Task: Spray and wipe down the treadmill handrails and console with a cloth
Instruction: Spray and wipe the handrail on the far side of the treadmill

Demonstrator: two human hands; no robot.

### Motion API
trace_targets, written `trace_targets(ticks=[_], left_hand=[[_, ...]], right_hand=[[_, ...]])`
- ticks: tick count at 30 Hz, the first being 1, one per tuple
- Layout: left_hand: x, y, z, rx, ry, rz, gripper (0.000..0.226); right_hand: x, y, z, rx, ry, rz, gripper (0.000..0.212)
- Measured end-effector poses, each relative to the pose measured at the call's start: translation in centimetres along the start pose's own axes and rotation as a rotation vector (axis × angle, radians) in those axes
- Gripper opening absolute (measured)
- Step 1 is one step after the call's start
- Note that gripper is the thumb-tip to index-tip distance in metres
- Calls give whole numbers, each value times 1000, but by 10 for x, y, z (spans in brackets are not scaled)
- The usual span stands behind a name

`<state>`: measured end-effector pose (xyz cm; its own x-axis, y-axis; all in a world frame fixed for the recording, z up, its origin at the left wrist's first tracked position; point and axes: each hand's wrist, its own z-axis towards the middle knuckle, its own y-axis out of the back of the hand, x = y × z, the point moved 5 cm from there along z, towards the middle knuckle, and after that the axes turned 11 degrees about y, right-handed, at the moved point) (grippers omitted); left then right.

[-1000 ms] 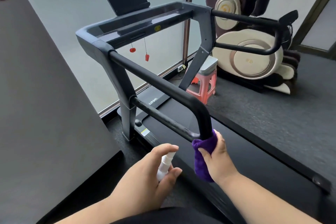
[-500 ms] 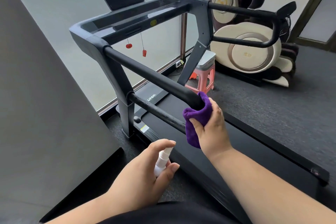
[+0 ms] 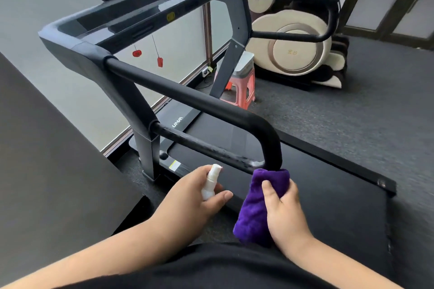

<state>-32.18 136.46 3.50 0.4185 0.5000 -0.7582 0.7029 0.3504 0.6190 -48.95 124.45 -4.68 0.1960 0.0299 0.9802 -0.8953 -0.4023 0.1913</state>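
Head view: the right hand [image 3: 285, 212] is grasping the purple cloth [image 3: 259, 204], pressing its top against the lower end of the near handrail's [image 3: 187, 98] bend, where the thinner lower bar [image 3: 206, 146] is meeting it. That bar's long axis is running away toward 10 o'clock from the cloth, looking speckled, perhaps with spray. The left hand [image 3: 192, 202] is clasping the white spray bottle [image 3: 211, 182], just beside the cloth at its 9 o'clock, nozzle pointing toward 1 o'clock. The right hand is nearer the bar; the console [image 3: 141, 12] is lying well apart at 11 o'clock.
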Motion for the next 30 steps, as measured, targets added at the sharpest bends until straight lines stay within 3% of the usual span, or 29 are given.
trace_targets(ticks=[3, 6, 10, 13, 17, 22, 30], left_hand=[[12, 8, 23, 103, -10, -14, 38], [19, 14, 42, 259, -34, 15, 42], [35, 21, 64, 425, -47, 35, 42], [48, 31, 76, 488, -53, 14, 38], [65, 48, 86, 524, -76, -3, 33], [81, 65, 92, 561, -95, -43, 31], [102, 78, 106, 444, 34, -136, 30]], right_hand=[[6, -23, -4, -133, -147, 156, 40], [9, -56, -10, -166, -243, 249, 42], [19, -103, -13, -100, -242, 308, 78], [26, -133, -14, -157, -326, 574, 62], [29, -151, -21, -128, -477, 950, 67], [29, -163, -25, -20, -509, 916, 51], [27, -167, -23, -134, -391, 696, 58]])
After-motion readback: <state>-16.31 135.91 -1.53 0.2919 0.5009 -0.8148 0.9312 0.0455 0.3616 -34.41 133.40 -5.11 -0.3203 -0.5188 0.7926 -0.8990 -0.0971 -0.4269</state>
